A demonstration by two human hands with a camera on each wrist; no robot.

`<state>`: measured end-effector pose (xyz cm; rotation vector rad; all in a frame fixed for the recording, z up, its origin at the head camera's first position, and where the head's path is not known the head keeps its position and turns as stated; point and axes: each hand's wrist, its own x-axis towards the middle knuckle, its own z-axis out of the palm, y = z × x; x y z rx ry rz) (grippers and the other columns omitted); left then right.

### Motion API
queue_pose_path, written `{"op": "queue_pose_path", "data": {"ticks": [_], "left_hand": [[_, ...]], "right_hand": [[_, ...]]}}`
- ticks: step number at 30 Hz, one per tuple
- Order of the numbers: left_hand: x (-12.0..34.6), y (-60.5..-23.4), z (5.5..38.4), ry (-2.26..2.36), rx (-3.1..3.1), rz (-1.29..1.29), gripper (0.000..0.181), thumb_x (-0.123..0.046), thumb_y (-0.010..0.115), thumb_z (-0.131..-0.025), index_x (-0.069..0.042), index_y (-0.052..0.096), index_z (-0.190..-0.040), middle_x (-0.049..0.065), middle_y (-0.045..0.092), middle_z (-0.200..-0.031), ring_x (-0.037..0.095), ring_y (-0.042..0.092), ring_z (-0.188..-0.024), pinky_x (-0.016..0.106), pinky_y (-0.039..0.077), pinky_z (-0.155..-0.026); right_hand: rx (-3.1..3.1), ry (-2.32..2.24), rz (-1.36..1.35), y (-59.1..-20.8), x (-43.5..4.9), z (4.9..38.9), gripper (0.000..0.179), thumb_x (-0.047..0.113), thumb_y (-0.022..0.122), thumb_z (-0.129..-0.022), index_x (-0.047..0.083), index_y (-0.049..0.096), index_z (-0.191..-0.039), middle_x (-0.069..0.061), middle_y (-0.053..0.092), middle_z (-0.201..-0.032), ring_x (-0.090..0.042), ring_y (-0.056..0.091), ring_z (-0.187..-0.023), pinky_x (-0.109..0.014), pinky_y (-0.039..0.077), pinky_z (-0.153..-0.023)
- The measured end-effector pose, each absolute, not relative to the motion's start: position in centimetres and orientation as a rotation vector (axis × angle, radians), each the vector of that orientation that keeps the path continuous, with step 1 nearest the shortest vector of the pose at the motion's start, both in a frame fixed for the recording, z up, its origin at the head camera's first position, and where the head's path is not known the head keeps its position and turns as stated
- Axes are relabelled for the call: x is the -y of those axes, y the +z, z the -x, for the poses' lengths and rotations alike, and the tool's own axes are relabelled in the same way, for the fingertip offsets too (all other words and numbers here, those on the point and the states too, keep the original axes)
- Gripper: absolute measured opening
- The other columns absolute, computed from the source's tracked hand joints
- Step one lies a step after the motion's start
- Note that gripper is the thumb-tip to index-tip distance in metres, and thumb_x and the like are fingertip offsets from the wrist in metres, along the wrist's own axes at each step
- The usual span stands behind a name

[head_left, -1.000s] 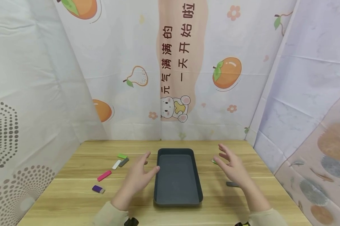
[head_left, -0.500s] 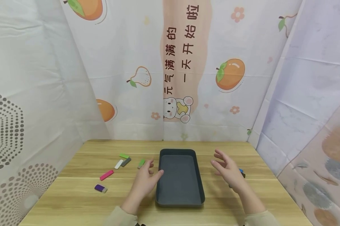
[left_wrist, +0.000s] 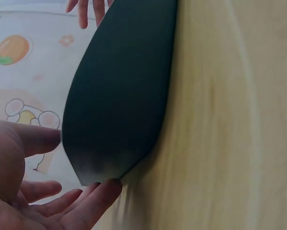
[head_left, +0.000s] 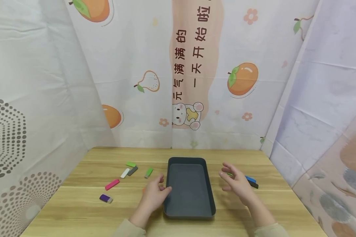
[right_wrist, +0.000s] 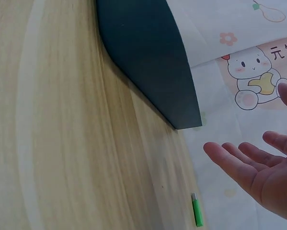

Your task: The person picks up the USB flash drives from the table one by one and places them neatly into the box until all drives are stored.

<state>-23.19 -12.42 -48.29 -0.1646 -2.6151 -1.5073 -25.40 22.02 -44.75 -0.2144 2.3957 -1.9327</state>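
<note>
A dark grey rectangular tray (head_left: 190, 187) lies on the wooden table between the hands. My left hand (head_left: 155, 196) is at its left side with relaxed fingers. In the left wrist view, the thumb and fingertips lie at the edges of the tray wall (left_wrist: 119, 86); whether they press on it I cannot tell. My right hand (head_left: 238, 185) hovers to the right of the tray, apart from it, fingers loosely spread and holding nothing. In the right wrist view a green USB stick (right_wrist: 197, 211) lies below that hand, past the tray's far corner.
Left of the tray lie several USB sticks: purple (head_left: 106, 198), pink (head_left: 112, 184), white (head_left: 125, 173), grey (head_left: 132, 170), and green ones (head_left: 148, 172). An orange item (head_left: 143, 190) is mostly behind the left hand. Blue (head_left: 250, 179) and black (head_left: 253, 184) sticks lie beyond the right hand.
The left hand has moved nearer and down to the tray's left side. The right hand has lowered and shifted slightly left, uncovering the blue and black sticks. The head view has shifted slightly.
</note>
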Motion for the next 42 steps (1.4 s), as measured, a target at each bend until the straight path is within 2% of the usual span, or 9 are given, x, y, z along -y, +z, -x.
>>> {"op": "queue_pose_path", "data": {"ticks": [10, 17, 26, 42], "left_hand": [[12.6, -48.7, 23.2, -1.565, 2.644, 0.199, 0.050, 0.000, 0.070, -0.090, 0.007, 0.056, -0.137, 0.026, 0.063, -0.122, 0.035, 0.071, -0.100, 0.036, 0.060, -0.076], [12.7, -48.8, 23.2, -1.571, 2.649, 0.235, 0.045, 0.001, 0.067, -0.091, 0.003, 0.060, -0.136, 0.023, 0.066, -0.119, 0.030, 0.071, -0.096, 0.034, 0.060, -0.074], [12.6, -48.8, 23.0, -1.558, 2.680, 0.211, 0.045, -0.001, 0.065, -0.093, 0.002, 0.060, -0.137, 0.017, 0.068, -0.114, 0.027, 0.069, -0.096, 0.035, 0.059, -0.074], [12.5, -48.7, 22.3, -1.602, 2.706, 0.232, 0.048, -0.002, 0.066, -0.093, 0.005, 0.056, -0.140, 0.020, 0.068, -0.116, 0.029, 0.069, -0.099, 0.039, 0.060, -0.077]], "right_hand": [[-2.349, -1.934, 0.204, -45.4, -21.6, 25.5, 0.062, 0.029, 0.065, -0.102, 0.001, 0.040, -0.151, -0.031, 0.041, -0.148, -0.047, 0.050, -0.129, -0.050, 0.060, -0.078], [-2.343, -1.908, 0.202, -45.9, -21.3, 25.6, 0.061, 0.026, 0.066, -0.101, -0.001, 0.043, -0.150, -0.030, 0.046, -0.144, -0.045, 0.055, -0.124, -0.051, 0.060, -0.075], [-2.319, -1.835, 0.222, -46.0, -20.9, 25.0, 0.066, 0.032, 0.065, -0.101, 0.000, 0.039, -0.152, -0.029, 0.045, -0.145, -0.045, 0.055, -0.124, -0.051, 0.059, -0.078], [-2.304, -1.829, 0.253, -45.8, -21.2, 25.0, 0.067, 0.030, 0.064, -0.102, -0.001, 0.035, -0.154, -0.032, 0.042, -0.147, -0.048, 0.053, -0.125, -0.053, 0.059, -0.075]]}}
